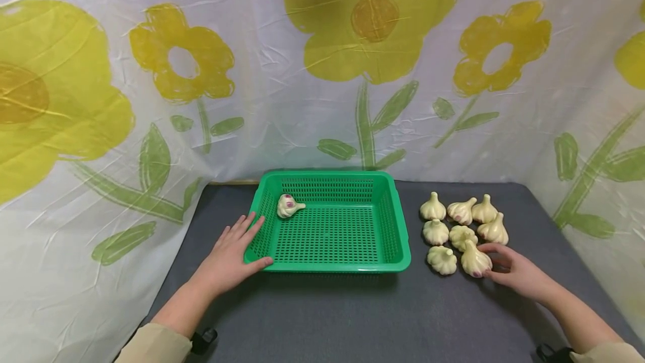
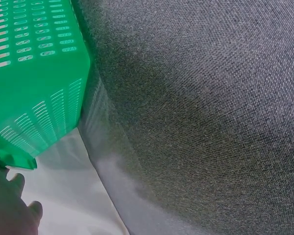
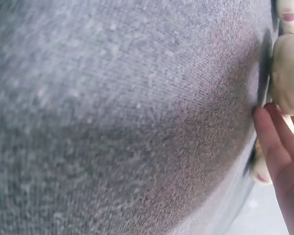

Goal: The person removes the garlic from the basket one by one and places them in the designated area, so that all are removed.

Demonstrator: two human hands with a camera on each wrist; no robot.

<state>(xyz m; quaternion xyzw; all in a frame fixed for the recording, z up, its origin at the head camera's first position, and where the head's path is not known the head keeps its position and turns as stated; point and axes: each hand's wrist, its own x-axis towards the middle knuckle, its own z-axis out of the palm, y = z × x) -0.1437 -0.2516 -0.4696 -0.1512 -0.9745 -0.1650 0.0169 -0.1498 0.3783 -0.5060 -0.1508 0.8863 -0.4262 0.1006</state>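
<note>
In the head view my left hand rests on the near left corner of a green plastic basket, fingers spread along its left rim and thumb on the front rim. One garlic bulb with purple marks lies inside, toward the back left. On the right, my right hand pinches a garlic bulb from its right side, thumb in front and fingers behind. This bulb stands at the front of a group of garlic bulbs. The right wrist view shows fingers against its pale side.
A dark grey cloth covers the table. Several bulbs sit close together in rows right of the basket, near the held one. Behind the table hangs a pale curtain printed with yellow flowers, and it continues along both sides.
</note>
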